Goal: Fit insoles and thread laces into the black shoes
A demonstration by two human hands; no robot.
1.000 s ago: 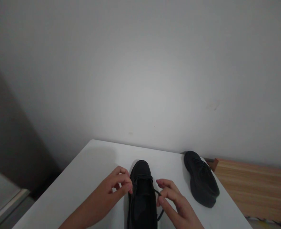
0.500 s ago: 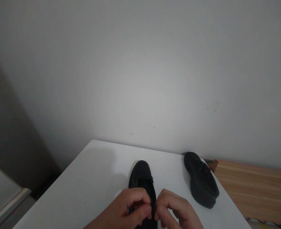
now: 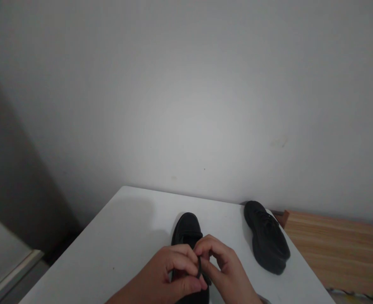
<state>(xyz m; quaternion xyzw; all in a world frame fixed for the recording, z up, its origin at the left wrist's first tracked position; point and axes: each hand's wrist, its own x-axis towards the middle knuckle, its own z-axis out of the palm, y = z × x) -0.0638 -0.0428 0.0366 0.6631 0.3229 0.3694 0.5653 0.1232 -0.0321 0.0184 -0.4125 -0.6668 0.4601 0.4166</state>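
Two black shoes point(image 3: 186, 228) point(image 3: 266, 238), one white table point(image 3: 126, 228), two hands point(image 3: 170, 274) point(image 3: 227, 270), seemingly one lace point(image 3: 199, 268).

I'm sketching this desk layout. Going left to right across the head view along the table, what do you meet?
Bare white table → left hand → right hand, both pinching the lace over the near black shoe → second black shoe → wooden surface.

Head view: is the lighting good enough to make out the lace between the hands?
Head view: dim and even, no glare; the near black shoe shows almost no surface detail. A lace loop is just visible between the left hand and right hand. Soft shadow falls left on the white table.
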